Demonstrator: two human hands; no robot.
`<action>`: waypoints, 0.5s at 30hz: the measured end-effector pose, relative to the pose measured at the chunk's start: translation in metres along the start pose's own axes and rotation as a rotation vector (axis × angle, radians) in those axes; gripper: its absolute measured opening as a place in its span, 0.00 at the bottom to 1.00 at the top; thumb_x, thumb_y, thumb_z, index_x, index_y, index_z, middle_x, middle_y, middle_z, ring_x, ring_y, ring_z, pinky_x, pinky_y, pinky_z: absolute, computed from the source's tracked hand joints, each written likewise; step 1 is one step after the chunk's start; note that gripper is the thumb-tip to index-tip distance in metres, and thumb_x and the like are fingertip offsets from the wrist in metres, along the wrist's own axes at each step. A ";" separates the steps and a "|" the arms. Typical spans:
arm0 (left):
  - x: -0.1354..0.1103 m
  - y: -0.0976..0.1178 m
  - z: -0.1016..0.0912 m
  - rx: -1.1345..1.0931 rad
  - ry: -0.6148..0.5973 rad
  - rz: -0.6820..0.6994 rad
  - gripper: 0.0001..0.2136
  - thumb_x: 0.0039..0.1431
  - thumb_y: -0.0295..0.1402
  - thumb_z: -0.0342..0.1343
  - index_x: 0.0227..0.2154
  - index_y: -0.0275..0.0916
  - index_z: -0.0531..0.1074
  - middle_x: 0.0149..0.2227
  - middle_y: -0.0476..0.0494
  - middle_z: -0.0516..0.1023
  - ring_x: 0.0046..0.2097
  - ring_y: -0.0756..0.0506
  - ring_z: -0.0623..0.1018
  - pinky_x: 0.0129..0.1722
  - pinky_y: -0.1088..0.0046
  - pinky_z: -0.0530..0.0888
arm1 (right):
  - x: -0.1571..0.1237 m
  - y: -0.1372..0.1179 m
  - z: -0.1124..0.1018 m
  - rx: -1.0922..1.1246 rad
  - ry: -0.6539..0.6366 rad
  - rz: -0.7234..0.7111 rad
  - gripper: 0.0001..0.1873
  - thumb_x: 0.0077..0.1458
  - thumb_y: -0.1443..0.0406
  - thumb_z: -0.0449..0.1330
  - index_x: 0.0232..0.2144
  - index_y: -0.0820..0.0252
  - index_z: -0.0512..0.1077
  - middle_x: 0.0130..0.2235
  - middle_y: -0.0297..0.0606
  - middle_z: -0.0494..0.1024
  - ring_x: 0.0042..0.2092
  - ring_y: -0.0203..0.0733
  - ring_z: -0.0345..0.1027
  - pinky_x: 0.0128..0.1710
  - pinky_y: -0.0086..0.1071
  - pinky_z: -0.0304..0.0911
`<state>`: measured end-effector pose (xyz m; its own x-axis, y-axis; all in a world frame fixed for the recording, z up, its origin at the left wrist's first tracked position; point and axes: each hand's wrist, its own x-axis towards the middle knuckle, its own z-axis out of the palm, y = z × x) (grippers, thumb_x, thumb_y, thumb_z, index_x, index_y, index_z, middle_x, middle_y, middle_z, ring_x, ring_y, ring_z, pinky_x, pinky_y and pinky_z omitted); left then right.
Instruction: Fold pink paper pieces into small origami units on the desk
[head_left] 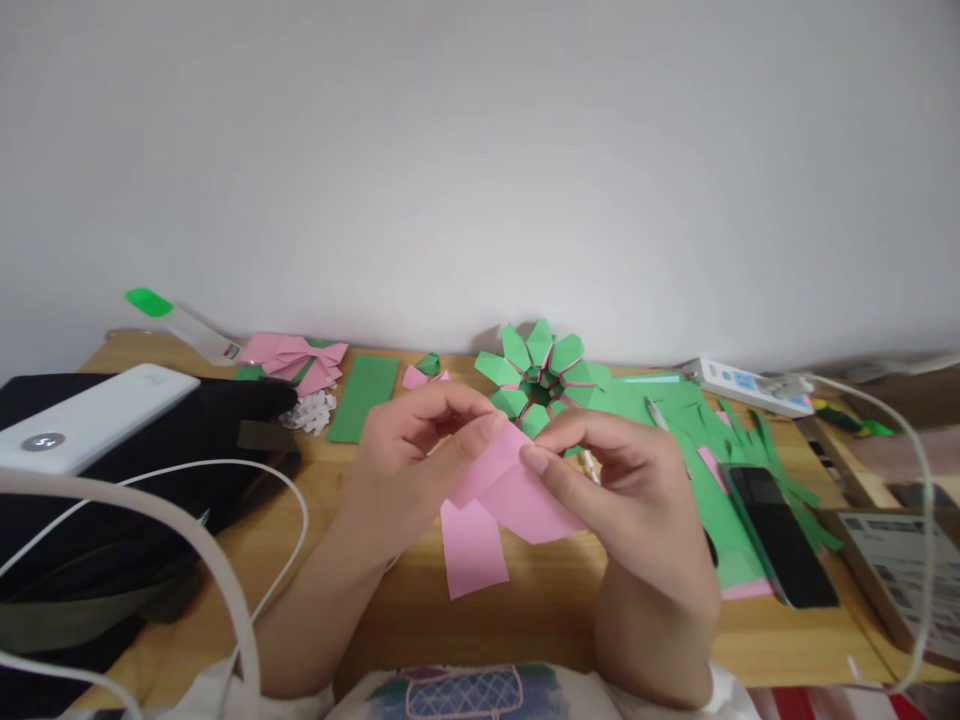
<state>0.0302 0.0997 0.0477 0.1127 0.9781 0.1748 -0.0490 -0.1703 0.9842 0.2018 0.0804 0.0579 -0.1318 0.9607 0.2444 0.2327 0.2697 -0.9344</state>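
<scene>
A person sits at a wooden desk (pixel 540 610) with both hands raised just above it, close together at the middle. The left hand (pixel 416 455) and the right hand (pixel 626 490) each pinch a pink paper (pixel 517 490) that spans the small gap between them. The left thumb and fingers are closed on its upper left edge, and the right thumb and forefinger are clamped on its upper right edge. The paper is tilted and partly folded.

Just below it a pink strip (pixel 472 550) lies flat on the desk, its top edge hidden behind the held paper. Behind the hands, near the wall, sits a green wheel (pixel 540 375) of folded paper petals. A green sheet (pixel 364 395) and some pink folds (pixel 296 360) lie to the left of it. A phone (pixel 780 535) lies face up on green paper just right of the right hand. Far left, a white power bank (pixel 90 415) rests on a black bag (pixel 150 480), with a white cable (pixel 225 470) looping across.
</scene>
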 end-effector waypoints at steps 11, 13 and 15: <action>0.002 -0.001 0.001 0.068 0.036 0.033 0.07 0.56 0.32 0.59 0.23 0.40 0.74 0.23 0.54 0.73 0.26 0.52 0.71 0.25 0.78 0.67 | 0.000 0.005 0.000 -0.017 -0.052 -0.008 0.06 0.56 0.66 0.63 0.26 0.57 0.75 0.25 0.30 0.76 0.27 0.32 0.67 0.28 0.26 0.62; 0.003 -0.001 0.001 0.072 0.028 0.057 0.07 0.56 0.31 0.58 0.23 0.40 0.73 0.23 0.54 0.72 0.26 0.53 0.70 0.25 0.80 0.67 | 0.000 0.006 0.000 -0.022 -0.063 -0.004 0.06 0.56 0.66 0.63 0.26 0.57 0.75 0.25 0.30 0.76 0.27 0.31 0.67 0.28 0.26 0.62; 0.004 0.000 0.000 0.072 0.009 0.060 0.06 0.56 0.31 0.57 0.24 0.39 0.73 0.24 0.54 0.72 0.27 0.54 0.70 0.26 0.80 0.67 | 0.000 0.006 0.000 -0.018 -0.054 -0.004 0.06 0.55 0.66 0.63 0.26 0.57 0.75 0.25 0.29 0.76 0.27 0.30 0.67 0.29 0.25 0.62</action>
<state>0.0304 0.1036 0.0484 0.1028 0.9670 0.2332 0.0156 -0.2360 0.9716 0.2035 0.0825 0.0527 -0.1845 0.9546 0.2338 0.2495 0.2755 -0.9284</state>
